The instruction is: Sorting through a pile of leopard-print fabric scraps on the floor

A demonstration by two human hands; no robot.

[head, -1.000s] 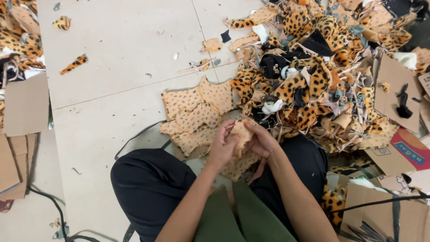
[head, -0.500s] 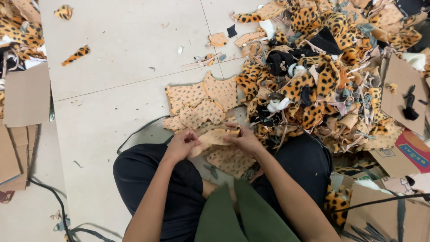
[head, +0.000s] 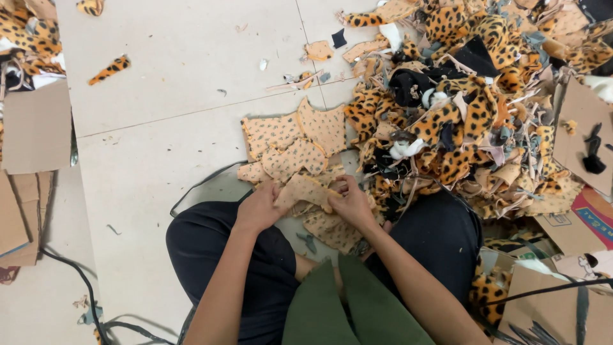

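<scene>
Both hands, L [head: 258,207] & R [head: 352,203], gripping spotted fabric piece [head: 305,190]; fingertips partly hidden; scrap pile [head: 472,108] cut off.

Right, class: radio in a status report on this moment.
Left hand and right hand both gripping tan spotted fabric piece. Flat pieces stacked ahead. Scrap heap on right.

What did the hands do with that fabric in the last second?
The left hand and right hand moved apart, spreading the tan spotted fabric piece flat between them; earlier it was bunched up. Both hands still grip it. The leopard-print scrap heap stayed put.
</scene>
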